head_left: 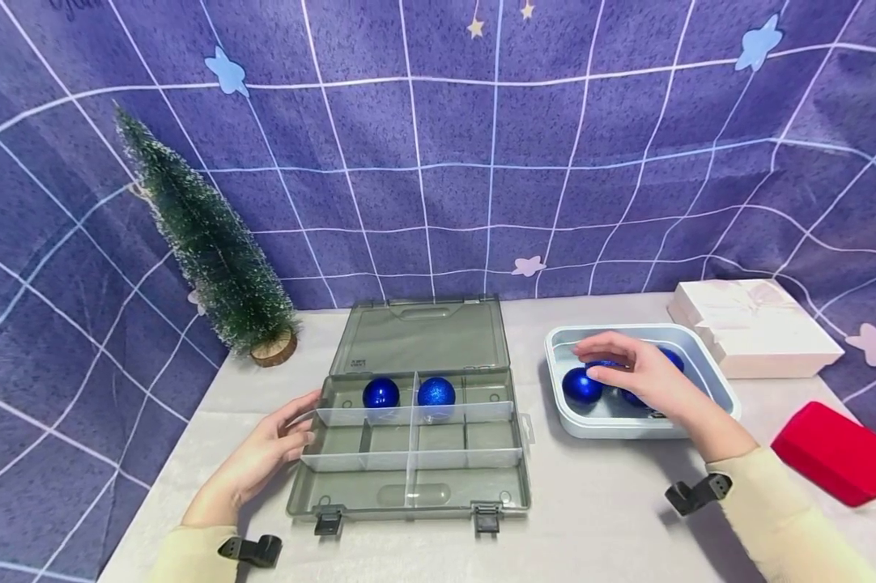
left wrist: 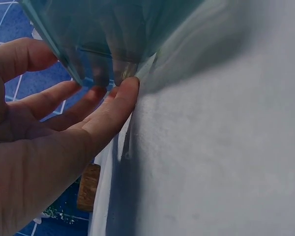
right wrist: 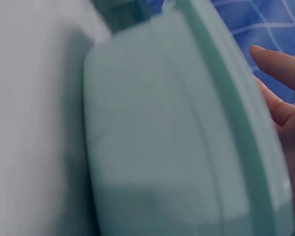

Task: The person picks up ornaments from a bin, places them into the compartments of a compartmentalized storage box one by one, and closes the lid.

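**Left hand (head_left: 266,449) at divided case (head_left: 354,486), right hand (head_left: 642,374) over tray (head_left: 635,431)**

Far left: small tree (head_left: 205,243) on the tabletop (head_left: 598,510). Left grip loose and wide, fingers against the case's left wall. Lid (head_left: 423,336) lies open on the far side. In the far row we see a shiny blue ball (head_left: 381,394) left of the middle divider, a glittery blue ball (head_left: 435,397) right of it. Tray holds more blue balls (head_left: 580,390); right grip wide above them, contact we can't tell. Right of that: white box (head_left: 780,352) far, red box (head_left: 839,453) nearer.
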Tool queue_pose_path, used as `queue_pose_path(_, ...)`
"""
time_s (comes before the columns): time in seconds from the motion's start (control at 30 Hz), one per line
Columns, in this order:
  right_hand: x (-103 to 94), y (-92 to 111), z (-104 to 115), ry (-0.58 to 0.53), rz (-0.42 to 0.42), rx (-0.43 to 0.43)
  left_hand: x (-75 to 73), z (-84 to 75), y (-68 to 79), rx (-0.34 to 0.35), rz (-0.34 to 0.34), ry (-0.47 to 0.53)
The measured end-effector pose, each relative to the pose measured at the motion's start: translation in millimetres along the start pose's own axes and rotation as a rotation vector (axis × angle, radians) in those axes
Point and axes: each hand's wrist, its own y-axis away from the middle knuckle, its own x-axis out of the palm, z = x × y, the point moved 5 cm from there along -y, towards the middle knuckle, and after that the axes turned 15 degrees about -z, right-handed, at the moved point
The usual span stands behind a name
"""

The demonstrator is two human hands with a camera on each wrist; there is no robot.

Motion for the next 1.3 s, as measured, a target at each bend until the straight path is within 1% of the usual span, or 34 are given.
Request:
queue_pose_path(0.1,-7.6,-1,-9,0.088,-0.004,-0.027,0.4,1.7,-0.2,0.002,0.003,-0.012)
queue_pose_path(0.17,-10.3,-3,-11,0.152,0.009,-0.058,0.1,2.4,-0.3,0.002,-0.003,-0.023)
queue_pose_path(0.3,-11.8,-8,-14,0.279,0.066,-0.121,0.0,0.8,-0.5,0.007,-0.014,-0.025)
queue_pose_path(0.4,-9.2,-12,-18,0.345,0.122,-0.152,0.1,-0.1,0.6,0.012,-0.012,-0.012)
queue_pose_path(0.53,-3.4,-13,-19,0.408,0.164,-0.203,-0.5,0.6,0.6,0.013,-0.012,-0.02)
queue_pose_path(0.73,4.9,-11,-16,0.493,0.188,-0.321,-0.5,0.9,0.1,0.019,-0.005,-0.03)
queue_pose_path(0.87,6.7,-11,-16,0.515,0.19,-0.357,-0.9,0.6,0.7,0.021,-0.003,-0.023)
queue_pose_path(0.97,4.9,-11,-17,0.507,0.169,-0.341,-0.8,0.0,0.9,0.02,-0.005,-0.019)
queue_pose_path(1.03,2.4,-11,-18,0.483,0.149,-0.3,-0.7,-0.1,0.8,0.02,-0.005,-0.02)
queue_pose_path(1.2,-4.4,-11,-17,0.368,0.096,-0.16,-0.3,0.8,0.3,0.024,-0.002,-0.024)
queue_pose_path(1.3,-7.3,-11,-12,0.333,0.052,-0.112,-0.8,2.2,-0.5,0.012,-0.007,-0.029)
